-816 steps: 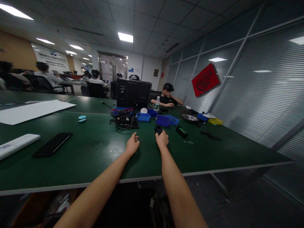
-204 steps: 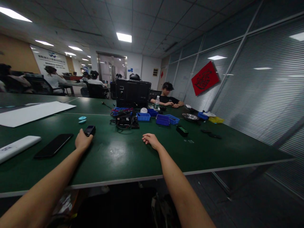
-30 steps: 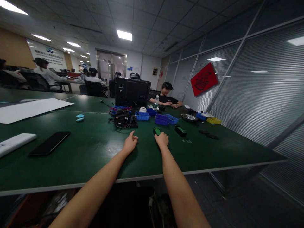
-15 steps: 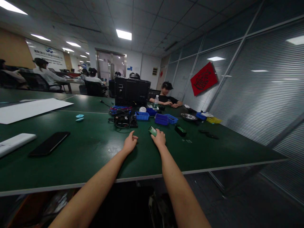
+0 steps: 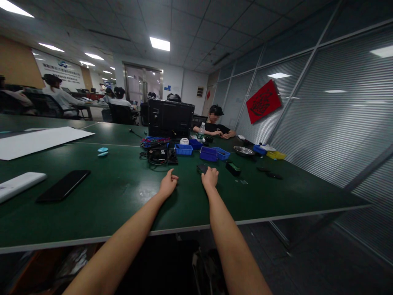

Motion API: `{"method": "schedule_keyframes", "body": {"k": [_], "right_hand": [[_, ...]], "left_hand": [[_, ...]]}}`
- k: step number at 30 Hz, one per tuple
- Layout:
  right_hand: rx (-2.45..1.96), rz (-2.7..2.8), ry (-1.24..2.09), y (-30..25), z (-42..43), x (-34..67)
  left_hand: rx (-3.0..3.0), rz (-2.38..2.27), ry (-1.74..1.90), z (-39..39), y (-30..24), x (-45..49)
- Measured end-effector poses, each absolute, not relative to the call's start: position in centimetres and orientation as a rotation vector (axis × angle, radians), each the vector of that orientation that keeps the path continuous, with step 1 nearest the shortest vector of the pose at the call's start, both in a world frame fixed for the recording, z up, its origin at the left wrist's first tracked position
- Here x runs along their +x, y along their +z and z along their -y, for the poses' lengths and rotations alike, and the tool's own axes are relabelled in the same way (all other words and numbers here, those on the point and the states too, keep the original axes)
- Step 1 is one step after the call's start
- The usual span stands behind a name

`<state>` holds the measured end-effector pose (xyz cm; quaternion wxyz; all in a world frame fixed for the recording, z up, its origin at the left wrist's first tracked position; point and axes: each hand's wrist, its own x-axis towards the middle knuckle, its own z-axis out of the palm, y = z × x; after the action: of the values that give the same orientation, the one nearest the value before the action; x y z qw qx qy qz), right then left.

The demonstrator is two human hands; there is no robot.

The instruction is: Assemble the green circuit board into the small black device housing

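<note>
My right hand (image 5: pixel 210 178) is closed on a small flat piece (image 5: pixel 201 167) with a dark face showing, low over the green table. The fingers cover much of it, and its exact kind cannot be made out. My left hand (image 5: pixel 168 184) rests on the table to the left, thumb raised and fingers loosely bent, with nothing in it. Just right of my right hand lies a black case (image 5: pixel 233 168) with a green board-like face. Tiny clear pieces (image 5: pixel 243 182) lie in front of that case. Dark flat parts (image 5: pixel 273 175) are farther right.
Beyond my hands stand blue trays (image 5: pixel 208 154), a baseball (image 5: pixel 184 141), black cabled devices (image 5: pixel 157 155) and a monitor (image 5: pixel 170 119). A metal bowl (image 5: pixel 244 151) sits right. A black slab (image 5: pixel 64 185) and white bar (image 5: pixel 23 184) lie left. A person (image 5: pixel 215 123) sits across.
My right hand has moved slightly right. The piece in it showed a green face before and now shows a dark one. My left hand has stayed in place.
</note>
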<state>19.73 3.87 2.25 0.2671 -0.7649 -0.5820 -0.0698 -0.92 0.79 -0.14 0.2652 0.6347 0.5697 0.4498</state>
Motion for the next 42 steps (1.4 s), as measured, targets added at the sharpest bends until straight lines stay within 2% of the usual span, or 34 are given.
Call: {"method": "schedule_keyframes", "body": {"k": [4,8,13,22,29,35,39,42], "right_hand": [[-2.086,1.512,-0.441,2.6,-3.4,20.0],[-2.045,1.636,-0.517,2.7,-3.0,18.5],[-2.045,1.795,-0.397,2.5,-2.7,16.7],[-2.16,1.627,-0.014,2.8,-3.0,18.5],[-2.125,1.369,0.011,3.7,-2.8,19.9],[-1.797,1.26,-0.134,4.7,-1.9,20.5],[-1.537,1.286,0.079,4.5,-2.5,19.3],[-1.393,1.237,0.567,3.6,-3.4,17.9]], "left_hand": [[1.721,-1.538,1.221,-0.9,-0.4,-1.0],[1.719,-1.535,1.211,-0.9,-0.3,-1.0],[1.73,-1.55,1.205,-0.7,0.0,-0.8],[1.717,-1.525,1.226,-0.8,-0.3,-0.9],[1.708,-1.529,1.215,-0.7,-0.1,-0.9],[1.71,-1.515,1.215,-0.8,-0.3,-1.0],[1.706,-1.515,1.215,-0.7,-0.1,-0.9],[1.707,-1.525,1.216,-0.7,-0.1,-0.8]]}}
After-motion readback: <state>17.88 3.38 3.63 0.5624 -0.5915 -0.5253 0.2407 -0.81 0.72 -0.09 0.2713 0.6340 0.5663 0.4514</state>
